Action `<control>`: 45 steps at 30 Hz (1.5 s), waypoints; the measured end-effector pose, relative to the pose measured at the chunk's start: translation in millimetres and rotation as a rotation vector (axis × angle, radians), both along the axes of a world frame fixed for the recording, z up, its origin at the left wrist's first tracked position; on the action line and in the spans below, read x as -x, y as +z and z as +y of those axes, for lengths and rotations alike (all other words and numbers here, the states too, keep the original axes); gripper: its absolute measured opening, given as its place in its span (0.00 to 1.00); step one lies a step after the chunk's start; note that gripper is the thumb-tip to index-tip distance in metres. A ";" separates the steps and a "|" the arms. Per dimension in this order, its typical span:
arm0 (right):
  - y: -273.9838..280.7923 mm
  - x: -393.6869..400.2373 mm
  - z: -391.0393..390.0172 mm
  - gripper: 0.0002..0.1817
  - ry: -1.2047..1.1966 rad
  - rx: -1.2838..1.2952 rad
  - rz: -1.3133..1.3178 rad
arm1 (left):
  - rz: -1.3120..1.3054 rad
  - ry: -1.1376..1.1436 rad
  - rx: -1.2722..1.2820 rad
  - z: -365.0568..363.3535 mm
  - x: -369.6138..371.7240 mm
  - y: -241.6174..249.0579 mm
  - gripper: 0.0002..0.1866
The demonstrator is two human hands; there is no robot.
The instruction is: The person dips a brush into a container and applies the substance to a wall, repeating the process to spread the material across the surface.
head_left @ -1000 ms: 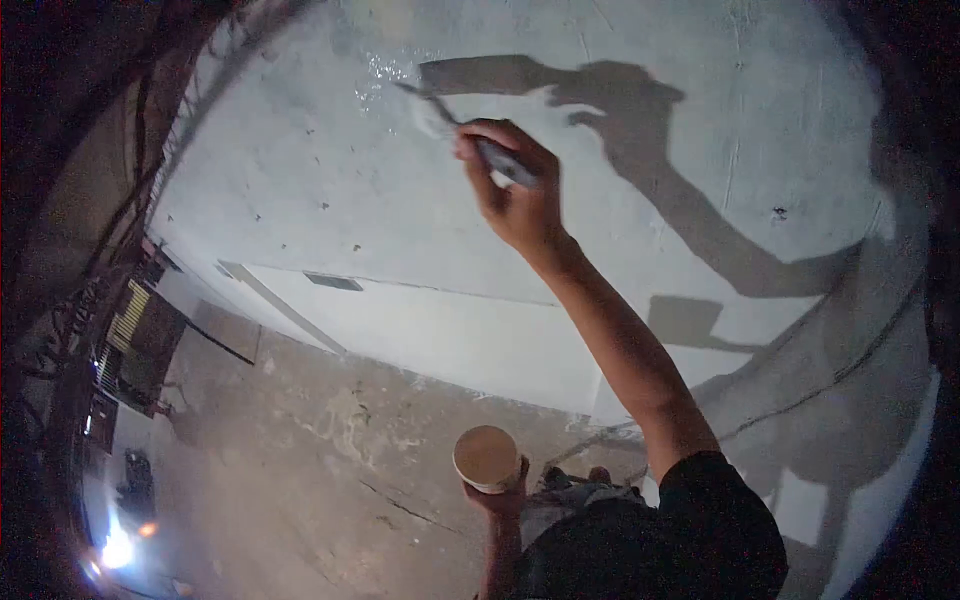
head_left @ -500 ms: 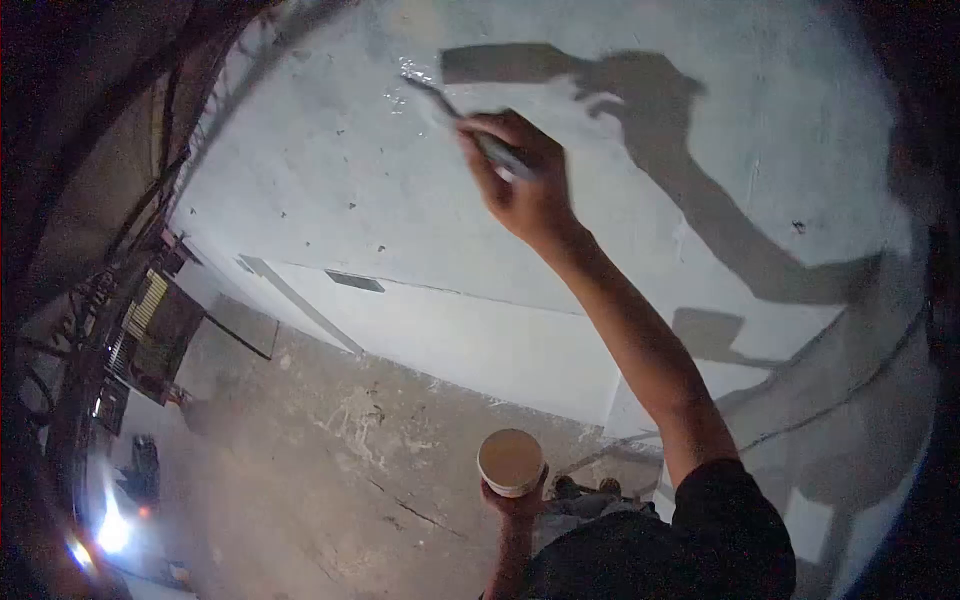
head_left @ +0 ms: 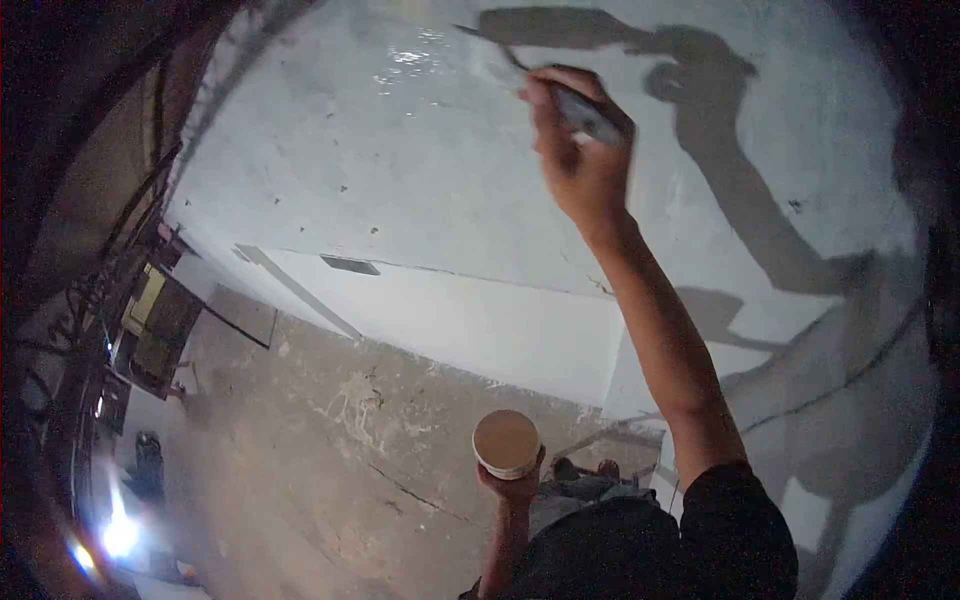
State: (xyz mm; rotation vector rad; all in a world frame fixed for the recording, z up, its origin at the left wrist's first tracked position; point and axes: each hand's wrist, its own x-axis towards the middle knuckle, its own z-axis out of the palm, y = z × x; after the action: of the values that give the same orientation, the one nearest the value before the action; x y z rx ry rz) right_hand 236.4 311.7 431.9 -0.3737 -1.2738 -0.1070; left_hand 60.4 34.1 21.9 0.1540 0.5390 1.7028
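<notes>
My right hand point(head_left: 588, 150) is raised against the pale wall point(head_left: 450, 190), its fingers closed around the grey handle of a putty knife point(head_left: 585, 113). The thin, dark blade shows nearly edge-on, its tip close to the wall and just right of a shiny wet patch point(head_left: 408, 62). Lower down, my left hand point(head_left: 513, 487) grips a round white tub point(head_left: 506, 446) from beneath. Its round top surface looks tan. The shadow of my right hand and the knife falls on the wall to the right.
Below the wall spreads a stained concrete floor point(head_left: 330, 430). A small dark plate point(head_left: 350, 265) sits on the wall's lower part. Bright light point(head_left: 120, 535) shines at lower left, near dark objects and hanging cables. My feet point(head_left: 585, 468) are close to the wall base.
My right hand and the putty knife have moved up and to the right across the wall, away from the wet patch, which shows larger. The tub stays nearly in place.
</notes>
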 end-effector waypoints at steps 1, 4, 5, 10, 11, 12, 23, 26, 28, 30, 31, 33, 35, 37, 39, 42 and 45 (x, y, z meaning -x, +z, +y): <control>3.8 2.1 9.0 0.09 0.038 -0.012 -0.070 | -0.276 -0.057 -0.035 0.9 3.5 -6.0 0.46; 5.7 -0.9 33.6 0.11 0.063 -0.007 -0.125 | -0.175 -0.040 0.024 1.7 5.6 -31.6 0.44; -4.9 -5.4 31.7 0.11 0.040 0.048 -0.075 | -0.128 -0.020 0.046 1.2 7.1 -40.7 0.44; -106.3 -59.2 -27.8 0.12 0.029 0.273 0.075 | 0.049 0.042 0.099 -2.3 2.9 -57.3 0.43; -136.5 -71.8 -38.5 0.13 0.006 0.280 0.084 | 0.088 0.042 0.099 -4.5 2.3 -54.9 0.43; -154.9 -73.5 -53.6 0.14 -0.020 0.256 0.154 | 0.139 0.042 0.093 -4.8 1.1 -51.1 0.42; -280.2 -83.7 -203.2 0.16 0.155 0.942 0.486 | 0.557 0.155 0.032 -8.8 2.4 -32.1 0.36; -290.2 -79.1 -223.3 0.18 0.245 1.049 0.463 | 1.428 0.632 -0.061 -4.7 -2.7 -24.6 0.39; -284.4 -74.6 -233.5 0.19 0.286 1.080 0.465 | 0.112 0.179 0.132 -11.5 -7.0 29.0 0.42; -281.6 -72.0 -234.4 0.19 0.321 1.117 0.475 | 0.548 0.169 0.159 -8.8 0.1 -9.6 0.40; -282.6 -72.0 -237.0 0.20 0.340 1.119 0.499 | 0.987 0.145 0.199 -11.0 -1.0 -8.5 0.39; -288.2 -74.6 -241.7 0.19 0.350 1.085 0.524 | 0.323 0.033 0.110 -18.0 1.2 29.0 0.44; -294.2 -80.1 -244.9 0.16 0.378 1.085 0.508 | -0.211 -0.044 0.043 -17.6 -1.7 40.5 0.48; -297.2 -82.2 -247.4 0.14 0.410 1.088 0.491 | 0.041 -0.009 0.069 -16.9 -2.6 13.2 0.47; -299.5 -81.2 -248.8 0.13 0.492 1.089 0.486 | 0.245 0.036 0.071 -15.4 -3.1 -6.3 0.46; -300.5 -74.2 -252.0 0.14 0.510 1.121 0.526 | 0.706 0.102 0.058 -18.3 -5.0 -33.6 0.44; -297.9 -62.5 -251.6 0.14 0.487 1.162 0.581 | 1.195 0.195 0.003 -21.8 -3.4 -52.6 0.43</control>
State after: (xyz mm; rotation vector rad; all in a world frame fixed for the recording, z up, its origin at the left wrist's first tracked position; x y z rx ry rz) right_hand 298.9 60.1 134.0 -0.9768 -0.6937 1.1245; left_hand 63.9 12.3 -30.8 1.1852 1.4521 1.6588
